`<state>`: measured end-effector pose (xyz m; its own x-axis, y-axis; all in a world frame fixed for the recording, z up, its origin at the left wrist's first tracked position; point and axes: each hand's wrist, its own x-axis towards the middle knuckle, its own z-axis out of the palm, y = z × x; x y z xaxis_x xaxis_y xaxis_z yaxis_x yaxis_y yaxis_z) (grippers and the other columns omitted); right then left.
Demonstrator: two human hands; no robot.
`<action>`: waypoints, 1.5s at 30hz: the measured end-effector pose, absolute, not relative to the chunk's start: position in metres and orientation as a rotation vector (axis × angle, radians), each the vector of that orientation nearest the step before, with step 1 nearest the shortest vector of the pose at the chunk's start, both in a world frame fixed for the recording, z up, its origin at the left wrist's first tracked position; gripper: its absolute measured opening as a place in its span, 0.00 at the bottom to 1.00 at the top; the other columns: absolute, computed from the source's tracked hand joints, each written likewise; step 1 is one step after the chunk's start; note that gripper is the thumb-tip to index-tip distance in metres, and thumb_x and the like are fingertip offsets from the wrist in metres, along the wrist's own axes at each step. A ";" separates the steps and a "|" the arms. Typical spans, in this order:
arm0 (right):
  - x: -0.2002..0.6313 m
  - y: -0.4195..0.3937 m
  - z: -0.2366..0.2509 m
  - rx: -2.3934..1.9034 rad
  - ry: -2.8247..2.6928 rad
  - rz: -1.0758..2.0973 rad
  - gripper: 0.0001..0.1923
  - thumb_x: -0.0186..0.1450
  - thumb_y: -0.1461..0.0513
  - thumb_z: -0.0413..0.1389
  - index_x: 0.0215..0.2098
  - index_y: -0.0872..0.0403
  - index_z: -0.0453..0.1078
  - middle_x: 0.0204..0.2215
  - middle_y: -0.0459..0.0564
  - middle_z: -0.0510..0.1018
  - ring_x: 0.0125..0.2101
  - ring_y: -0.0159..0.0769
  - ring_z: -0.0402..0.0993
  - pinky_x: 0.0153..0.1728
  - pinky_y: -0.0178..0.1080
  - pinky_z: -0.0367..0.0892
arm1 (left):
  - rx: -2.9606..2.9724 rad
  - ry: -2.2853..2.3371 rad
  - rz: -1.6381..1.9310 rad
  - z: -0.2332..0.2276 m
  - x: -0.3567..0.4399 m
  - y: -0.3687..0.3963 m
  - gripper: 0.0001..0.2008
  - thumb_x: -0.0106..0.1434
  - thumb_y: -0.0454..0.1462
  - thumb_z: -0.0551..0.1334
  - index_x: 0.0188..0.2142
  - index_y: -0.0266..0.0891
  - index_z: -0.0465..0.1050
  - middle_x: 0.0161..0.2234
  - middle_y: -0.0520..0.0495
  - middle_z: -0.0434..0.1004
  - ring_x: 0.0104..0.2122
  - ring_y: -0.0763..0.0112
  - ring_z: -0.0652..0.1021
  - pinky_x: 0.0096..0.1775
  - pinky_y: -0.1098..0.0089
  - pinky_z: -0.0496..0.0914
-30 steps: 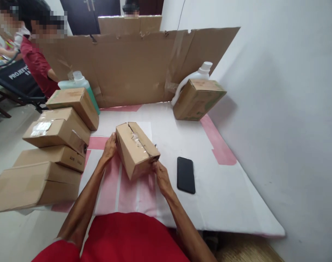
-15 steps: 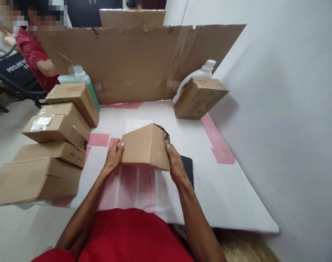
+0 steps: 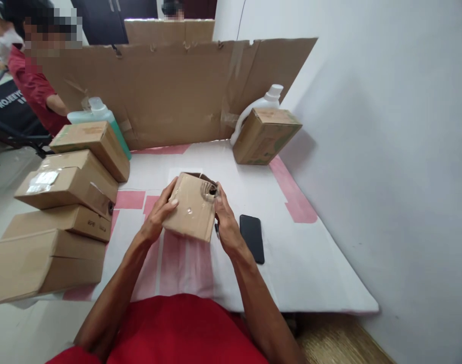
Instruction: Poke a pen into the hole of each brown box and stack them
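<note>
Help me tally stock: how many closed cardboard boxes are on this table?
6: one box between the left hand and right hand, four stacked at the table's left edge, one by the white jug. Others may be hidden.

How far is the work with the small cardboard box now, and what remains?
Done: tape already covers the near face of the small cardboard box. In hand: the left hand and right hand hold it above the table, the right near a crumpled taped corner. Left: that corner looks untidy. Stacked boxes sit at the left, a black phone beside the right hand.
</note>
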<state>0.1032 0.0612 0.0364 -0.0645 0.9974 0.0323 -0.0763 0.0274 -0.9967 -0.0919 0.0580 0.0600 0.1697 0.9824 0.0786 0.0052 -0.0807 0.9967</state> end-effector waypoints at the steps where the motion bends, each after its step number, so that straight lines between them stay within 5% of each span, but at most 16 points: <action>1: 0.105 0.057 0.041 -1.151 -1.263 1.252 0.41 0.72 0.37 0.48 0.77 0.43 0.50 0.77 0.48 0.52 0.77 0.46 0.42 0.75 0.57 0.38 | 1.271 1.035 1.180 0.055 -0.090 0.046 0.35 0.70 0.49 0.57 0.73 0.46 0.58 0.73 0.45 0.60 0.73 0.48 0.60 0.71 0.50 0.57; 6: 0.113 0.039 0.056 -1.213 -1.470 1.280 0.38 0.72 0.37 0.47 0.74 0.42 0.58 0.76 0.46 0.56 0.77 0.48 0.41 0.75 0.60 0.30 | 1.022 1.134 1.262 0.030 -0.083 -0.020 0.37 0.69 0.47 0.60 0.74 0.46 0.54 0.70 0.43 0.64 0.71 0.49 0.63 0.71 0.49 0.58; 12: 0.113 0.031 0.061 -1.152 -1.514 1.289 0.29 0.74 0.45 0.51 0.70 0.41 0.64 0.72 0.46 0.65 0.73 0.47 0.53 0.74 0.58 0.45 | 1.286 1.328 1.381 0.060 -0.092 -0.004 0.36 0.68 0.50 0.63 0.71 0.48 0.58 0.74 0.43 0.56 0.71 0.50 0.62 0.68 0.51 0.62; 17: 0.111 0.024 0.069 -1.182 -1.539 1.161 0.25 0.74 0.51 0.52 0.67 0.45 0.67 0.67 0.51 0.70 0.67 0.46 0.65 0.69 0.54 0.59 | 1.777 1.537 1.105 0.102 -0.076 0.033 0.17 0.68 0.44 0.66 0.54 0.43 0.77 0.53 0.43 0.80 0.53 0.58 0.79 0.57 0.57 0.72; 20: 0.110 0.022 0.074 -1.227 -1.496 1.117 0.22 0.75 0.52 0.50 0.63 0.48 0.71 0.62 0.53 0.76 0.62 0.45 0.72 0.64 0.50 0.67 | 1.969 1.645 1.037 0.108 -0.061 0.033 0.11 0.67 0.44 0.67 0.45 0.42 0.79 0.43 0.46 0.82 0.44 0.59 0.81 0.49 0.58 0.73; 34: 0.072 0.045 0.089 -1.344 -1.581 0.807 0.16 0.68 0.66 0.52 0.51 0.51 0.76 0.50 0.54 0.84 0.50 0.45 0.80 0.56 0.47 0.73 | 2.184 1.740 1.011 0.107 -0.077 0.038 0.10 0.69 0.44 0.64 0.44 0.44 0.80 0.41 0.48 0.81 0.40 0.62 0.81 0.46 0.63 0.73; 42: 0.102 0.048 0.074 -1.179 -1.435 0.983 0.16 0.71 0.59 0.52 0.53 0.51 0.76 0.53 0.52 0.83 0.54 0.41 0.79 0.59 0.46 0.71 | 2.219 1.768 0.914 0.104 -0.058 0.045 0.11 0.68 0.43 0.63 0.43 0.42 0.80 0.38 0.48 0.80 0.38 0.61 0.80 0.42 0.64 0.71; 45: 0.127 0.051 0.056 -1.176 -1.274 1.120 0.22 0.76 0.49 0.46 0.54 0.50 0.75 0.53 0.53 0.82 0.52 0.41 0.80 0.50 0.44 0.75 | 2.197 1.765 0.885 0.103 -0.053 0.050 0.12 0.68 0.44 0.63 0.43 0.41 0.81 0.38 0.47 0.80 0.39 0.60 0.80 0.41 0.63 0.71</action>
